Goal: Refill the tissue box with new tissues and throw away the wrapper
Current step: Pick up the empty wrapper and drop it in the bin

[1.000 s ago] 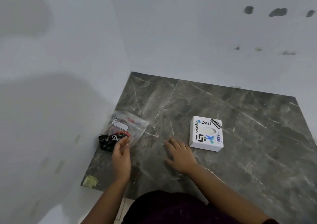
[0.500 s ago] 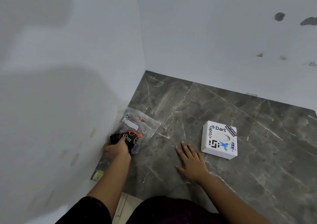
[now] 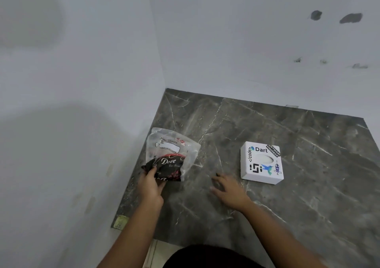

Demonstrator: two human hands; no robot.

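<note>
The left hand (image 3: 151, 187) has its grip closed on the near edge of the one tissue pack (image 3: 171, 154), a clear wrapper with dark "Dove" print, lifting it off the grey marbled desk (image 3: 308, 206) by the left wall. The right hand (image 3: 228, 191) lies open, fingers spread, holding nothing, just beside the one white stickered tissue box (image 3: 261, 163).

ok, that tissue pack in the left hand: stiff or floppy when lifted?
Probably floppy: the tissue pack is a thin clear plastic wrapper, wrinkled, and it bends where the left hand pinches its near corner. Likely light, since one corner grip seems enough to raise it. The glossy film may be a bit slippery, so it could slide in a loose pinch.
</note>
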